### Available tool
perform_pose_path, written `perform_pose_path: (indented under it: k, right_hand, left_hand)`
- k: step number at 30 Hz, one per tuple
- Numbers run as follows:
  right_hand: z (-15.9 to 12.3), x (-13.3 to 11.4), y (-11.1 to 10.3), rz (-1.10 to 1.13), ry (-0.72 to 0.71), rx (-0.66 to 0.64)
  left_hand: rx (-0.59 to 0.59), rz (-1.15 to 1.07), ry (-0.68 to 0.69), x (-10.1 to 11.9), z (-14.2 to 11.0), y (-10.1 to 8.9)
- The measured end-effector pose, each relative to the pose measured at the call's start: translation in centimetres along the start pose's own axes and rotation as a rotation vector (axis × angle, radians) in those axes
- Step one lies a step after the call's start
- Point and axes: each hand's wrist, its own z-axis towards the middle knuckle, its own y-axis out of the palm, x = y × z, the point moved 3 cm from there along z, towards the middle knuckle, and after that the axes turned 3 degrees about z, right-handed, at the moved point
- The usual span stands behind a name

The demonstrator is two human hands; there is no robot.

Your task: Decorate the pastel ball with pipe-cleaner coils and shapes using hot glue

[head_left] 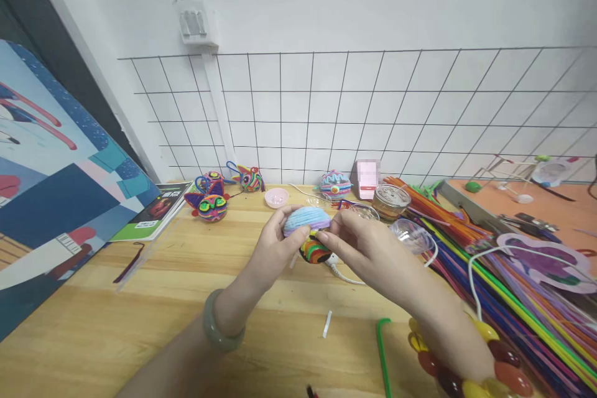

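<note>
Both hands meet over the wooden table (140, 298). My left hand (273, 249) is closed round a fuzzy blue and lilac dome-shaped piece (305, 219), held from the left. My right hand (359, 242) pinches the same piece at its lower right edge. Just below it a ball wound in orange, yellow, green and black pipe cleaners (313, 250) sits between my fingers; whether it touches the table is hidden. A green bangle is on my left wrist, a beaded bracelet on my right.
Finished pipe-cleaner figures (208, 200) stand at the back by the wire grid (354, 118). A pink bowl (276, 197), a jar (390, 200) and clear plastic domes (410, 236) lie nearby. Many coloured pipe cleaners (504, 286) cover the right side. A painting (51, 180) leans at left.
</note>
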Motion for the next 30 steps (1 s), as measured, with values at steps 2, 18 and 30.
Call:
perform_pose_path:
  k: [2, 18, 30]
  right_hand:
    - [0.1, 0.1, 0.1, -0.002, 0.024, -0.013]
    - [0.3, 0.9, 0.2, 0.007, 0.085, -0.040]
    - [0.5, 0.6, 0.5, 0.003, 0.079, -0.078]
  left_hand:
    - [0.007, 0.041, 0.035, 0.2, 0.0, 0.1]
    - [-0.112, -0.130, -0.051, -0.4, -0.3, 0.3]
    - [0.039, -0.061, -0.067, -1.0, 0.2, 0.4]
